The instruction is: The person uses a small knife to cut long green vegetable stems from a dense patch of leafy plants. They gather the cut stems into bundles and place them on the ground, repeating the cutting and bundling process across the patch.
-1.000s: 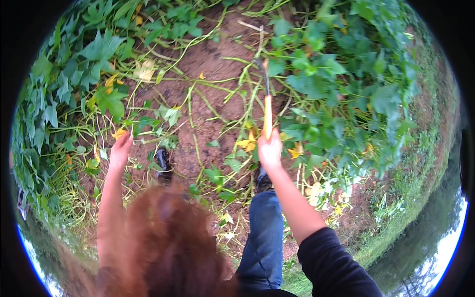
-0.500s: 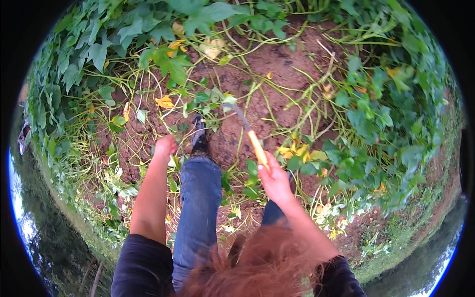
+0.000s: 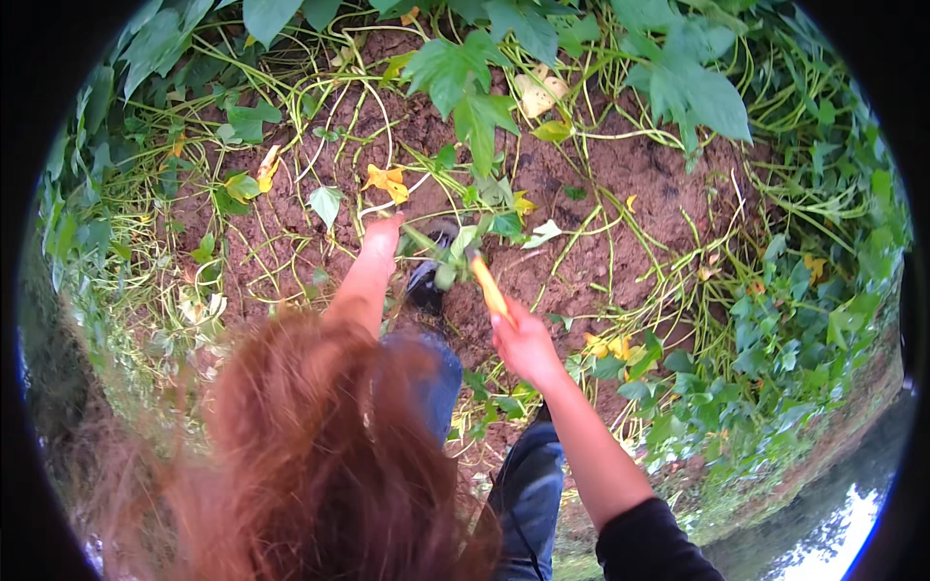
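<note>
In my right hand [image 3: 524, 341] is a sickle [image 3: 491, 288], gripped by its orange-yellow handle. Leaves hide most of its blade, which was curved and grey a moment earlier. My left hand [image 3: 382, 235] is closed around a leafy vine [image 3: 426, 242], low over the soil and left of my dark shoe [image 3: 426, 283]. Its fingertips are partly hidden. Cut-looking pale green leaves on that vine hang between my two hands, close to the top of the sickle's handle.
Trailing green vines [image 3: 620, 320] with lobed leaves spread over reddish-brown soil [image 3: 644, 198]. Denser foliage [image 3: 668, 82] stands along the far side and right. Yellowed leaves [image 3: 387, 182] lie scattered about. My loose hair [image 3: 339, 455] covers the lower left, including part of my left arm.
My left hand has reached forward and right, onto the vine beside the shoe. The sickle's blade has gone behind leaves. The view has shifted, and hair now covers the lower left.
</note>
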Demonstrator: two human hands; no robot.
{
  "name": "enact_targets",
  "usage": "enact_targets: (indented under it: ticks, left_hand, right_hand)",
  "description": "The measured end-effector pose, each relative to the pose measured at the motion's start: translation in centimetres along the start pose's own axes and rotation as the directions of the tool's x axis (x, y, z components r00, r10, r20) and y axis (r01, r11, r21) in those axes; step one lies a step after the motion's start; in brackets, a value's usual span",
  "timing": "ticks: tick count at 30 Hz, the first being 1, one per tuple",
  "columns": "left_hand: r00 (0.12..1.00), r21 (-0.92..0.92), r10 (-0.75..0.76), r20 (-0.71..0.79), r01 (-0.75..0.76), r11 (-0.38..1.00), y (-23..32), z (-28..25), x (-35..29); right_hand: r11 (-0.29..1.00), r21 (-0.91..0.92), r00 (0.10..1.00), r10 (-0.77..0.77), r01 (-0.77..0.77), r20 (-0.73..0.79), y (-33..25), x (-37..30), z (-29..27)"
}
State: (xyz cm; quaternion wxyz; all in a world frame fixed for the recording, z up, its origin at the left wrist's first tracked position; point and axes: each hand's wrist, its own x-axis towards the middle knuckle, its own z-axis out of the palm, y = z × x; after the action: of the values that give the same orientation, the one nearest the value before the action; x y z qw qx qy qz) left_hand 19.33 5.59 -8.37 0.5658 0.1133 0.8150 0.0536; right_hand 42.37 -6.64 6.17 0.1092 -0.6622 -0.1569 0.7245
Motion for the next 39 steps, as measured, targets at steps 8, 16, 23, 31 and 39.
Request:
enact_targets:
  ticks: [8, 16, 23, 31, 39]
  left_hand:
    - [0.991, 0.097, 0.087, 0.098, -0.096, 0.991, 0.6, -4.1, 0.5]
    - [0.896, 0.734, 0.339, 0.288, -0.433, 0.522, 3.9, -14.6, 1.5]
    - [0.841, 0.836, 0.373, 0.393, -0.495, 0.236, 4.8, -15.1, -0.5]
    - [0.912, 0.933, 0.293, 0.288, -0.336, 0.13, 7.8, -18.5, -0.9]
    - [0.651, 0.842, 0.64, 0.407, -0.54, 0.014, 12.2, -16.0, -7.1]
  right_hand:
    - [0.96, -0.145, 0.96, -0.255, 0.238, -0.115, -4.3, -1.2, 0.9]
    - [0.983, -0.076, 0.98, -0.157, 0.167, 0.12, 1.2, 4.1, 6.5]
    - [0.958, 0.286, 0.988, -0.074, 0.032, 0.137, -5.6, 3.6, 10.9]
    - [0.938, 0.335, 0.996, -0.075, 0.086, -0.045, -4.6, -0.8, 10.2]
    - [0.792, -0.328, 0.699, -0.609, 0.515, -0.375, -17.1, 4.5, 4.2]
